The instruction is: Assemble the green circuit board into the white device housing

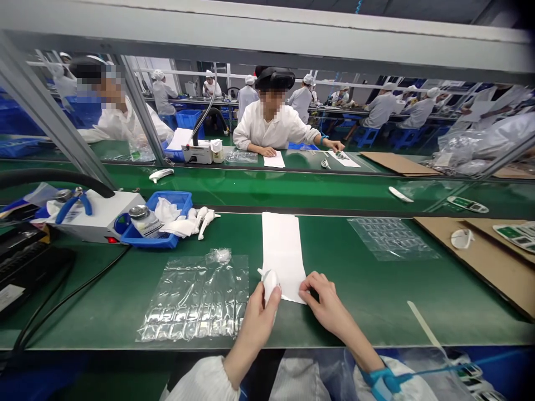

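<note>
1. While the left hand (256,320) pinches it between thumb and fingers, the white plastic device (271,279) is at the near left corner of the white paper (282,245); it looks light, stiff, perhaps slippery, best held by its rounded body.
2. The right hand (328,305) has fingertips bunched at the paper's right edge; whether gripping, I cannot tell.
3. Leftward lies a clear pocketed plastic sheet (196,301).

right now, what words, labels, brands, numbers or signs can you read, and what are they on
None readable.
White label on the black box: too blurred.
Red switch on the white machine: any marking too small.
White paper: no visible print.
</note>
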`<state>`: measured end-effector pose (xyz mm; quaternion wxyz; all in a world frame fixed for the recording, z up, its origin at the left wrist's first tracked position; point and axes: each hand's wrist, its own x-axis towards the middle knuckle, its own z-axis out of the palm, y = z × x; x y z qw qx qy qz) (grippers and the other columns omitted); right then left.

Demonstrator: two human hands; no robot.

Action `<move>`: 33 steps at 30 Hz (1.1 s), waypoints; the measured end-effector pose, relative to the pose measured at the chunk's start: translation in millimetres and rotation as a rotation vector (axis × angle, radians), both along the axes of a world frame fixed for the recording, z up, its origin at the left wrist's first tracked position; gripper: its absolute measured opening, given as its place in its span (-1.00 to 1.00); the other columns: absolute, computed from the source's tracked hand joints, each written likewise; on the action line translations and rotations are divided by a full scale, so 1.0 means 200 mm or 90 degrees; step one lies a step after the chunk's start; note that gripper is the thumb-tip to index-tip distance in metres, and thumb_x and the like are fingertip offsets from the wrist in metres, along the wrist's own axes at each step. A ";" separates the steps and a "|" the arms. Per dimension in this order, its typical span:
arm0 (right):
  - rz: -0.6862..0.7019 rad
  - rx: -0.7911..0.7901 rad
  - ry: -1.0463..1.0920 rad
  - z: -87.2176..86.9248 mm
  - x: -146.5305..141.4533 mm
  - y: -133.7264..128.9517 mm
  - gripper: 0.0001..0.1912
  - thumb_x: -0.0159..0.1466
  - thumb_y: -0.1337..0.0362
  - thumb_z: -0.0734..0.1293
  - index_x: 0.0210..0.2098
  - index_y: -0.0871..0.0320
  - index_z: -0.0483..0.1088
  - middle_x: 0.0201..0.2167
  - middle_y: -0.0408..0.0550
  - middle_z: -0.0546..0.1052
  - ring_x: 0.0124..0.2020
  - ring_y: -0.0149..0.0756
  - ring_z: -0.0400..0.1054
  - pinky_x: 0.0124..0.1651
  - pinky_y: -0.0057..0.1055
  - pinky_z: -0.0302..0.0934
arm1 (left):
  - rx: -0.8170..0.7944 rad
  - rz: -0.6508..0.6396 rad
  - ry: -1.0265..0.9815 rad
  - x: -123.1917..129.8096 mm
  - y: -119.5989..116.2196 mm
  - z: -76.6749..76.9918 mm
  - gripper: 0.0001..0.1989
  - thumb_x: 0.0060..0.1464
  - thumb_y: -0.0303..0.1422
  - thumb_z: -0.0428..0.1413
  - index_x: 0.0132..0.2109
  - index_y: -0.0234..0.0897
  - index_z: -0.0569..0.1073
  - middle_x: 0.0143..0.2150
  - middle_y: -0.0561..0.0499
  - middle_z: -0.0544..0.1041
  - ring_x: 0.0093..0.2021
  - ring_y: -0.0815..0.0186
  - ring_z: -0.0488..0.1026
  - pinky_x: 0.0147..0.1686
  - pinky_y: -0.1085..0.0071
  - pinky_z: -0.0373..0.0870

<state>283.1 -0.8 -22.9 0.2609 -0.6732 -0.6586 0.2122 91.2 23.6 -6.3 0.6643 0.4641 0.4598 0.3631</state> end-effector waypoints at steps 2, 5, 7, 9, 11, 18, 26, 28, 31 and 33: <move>-0.008 0.042 0.028 -0.02 0.01 -0.01 -0.84 0.29 0.28 0.21 -0.43 0.10 0.29 -0.40 -0.11 0.39 -0.28 -0.21 0.27 -0.15 -0.21 0.11 | 0.001 0.008 -0.003 0.00 0.00 0.00 -0.52 0.06 0.02 0.10 -0.08 -0.30 0.46 -0.15 -0.14 0.58 0.00 0.05 0.44 0.02 0.24 0.29; -0.046 0.122 0.170 -0.03 0.02 -0.04 -0.79 0.32 0.18 0.19 -0.42 0.10 0.24 -0.41 -0.11 0.34 -0.35 -0.26 0.23 -0.26 -0.33 0.14 | 0.007 0.019 -0.017 0.01 -0.01 0.02 -0.52 0.07 0.00 0.10 -0.06 -0.30 0.46 -0.12 -0.14 0.56 0.01 0.07 0.43 0.05 0.26 0.27; -0.083 0.142 0.276 0.01 0.02 -0.07 -0.77 0.33 0.13 0.21 -0.42 0.10 0.24 -0.43 -0.14 0.30 -0.40 -0.31 0.20 -0.34 -0.40 0.14 | 0.008 0.021 -0.028 0.00 -0.02 0.04 -0.54 0.11 0.01 0.06 -0.08 -0.31 0.46 -0.16 -0.12 0.56 -0.07 0.13 0.46 0.00 0.31 0.30; -0.089 0.130 0.347 0.08 -0.03 -0.11 -0.76 0.32 0.12 0.24 -0.41 0.11 0.27 -0.43 -0.16 0.28 -0.43 -0.34 0.18 -0.37 -0.43 0.13 | -0.007 0.005 -0.061 -0.02 -0.04 0.06 -0.54 0.16 0.02 -0.02 -0.17 -0.31 0.46 -0.30 -0.06 0.54 -0.26 0.25 0.47 -0.18 0.39 0.35; -0.051 0.092 0.383 0.17 -0.11 -0.14 -0.76 0.32 0.12 0.25 -0.40 0.11 0.29 -0.44 -0.16 0.29 -0.44 -0.35 0.17 -0.39 -0.44 0.11 | -0.059 -0.021 -0.136 -0.04 -0.07 0.07 -0.51 0.18 0.05 -0.08 -0.25 -0.31 0.44 -0.39 -0.01 0.49 -0.46 0.37 0.39 -0.41 0.46 0.32; 0.124 -0.041 0.398 0.31 -0.41 -0.15 -0.76 0.36 0.20 0.20 -0.43 0.11 0.28 -0.43 -0.13 0.38 -0.38 -0.30 0.29 -0.27 -0.40 0.18 | -0.215 0.022 -0.240 -0.13 -0.22 0.07 -0.44 0.18 0.11 -0.15 -0.38 -0.33 0.36 -0.69 0.11 0.31 -0.67 0.46 0.21 -0.62 0.52 0.09; 0.158 -0.055 0.308 0.28 -0.50 -0.08 -0.81 0.36 0.35 0.17 -0.40 0.11 0.26 -0.43 -0.18 0.34 -0.42 -0.38 0.26 -0.33 -0.46 0.13 | -0.259 0.098 -0.213 -0.18 -0.25 0.04 -0.38 0.08 0.19 -0.09 -0.39 -0.36 0.38 -0.71 0.08 0.33 -0.70 0.46 0.21 -0.64 0.52 0.09; 0.156 -0.069 0.317 0.28 -0.50 -0.08 -0.82 0.35 0.36 0.16 -0.40 0.12 0.25 -0.45 -0.20 0.32 -0.44 -0.40 0.26 -0.34 -0.46 0.13 | -0.275 0.098 -0.215 -0.19 -0.25 0.04 -0.37 0.07 0.20 -0.08 -0.38 -0.37 0.39 -0.71 0.08 0.34 -0.70 0.46 0.21 -0.64 0.52 0.10; 0.149 -0.089 0.332 0.27 -0.50 -0.08 -0.83 0.35 0.36 0.16 -0.38 0.12 0.24 -0.50 -0.23 0.30 -0.48 -0.41 0.25 -0.37 -0.47 0.12 | -0.289 0.096 -0.221 -0.19 -0.26 0.03 -0.37 0.07 0.20 -0.08 -0.37 -0.36 0.39 -0.70 0.08 0.34 -0.69 0.46 0.22 -0.64 0.52 0.11; 0.144 -0.099 0.347 0.26 -0.50 -0.07 -0.84 0.36 0.35 0.16 -0.38 0.12 0.25 -0.53 -0.24 0.30 -0.50 -0.42 0.26 -0.38 -0.47 0.12 | -0.292 0.090 -0.228 -0.19 -0.26 0.01 -0.37 0.06 0.21 -0.08 -0.38 -0.36 0.39 -0.70 0.08 0.34 -0.70 0.46 0.22 -0.65 0.53 0.09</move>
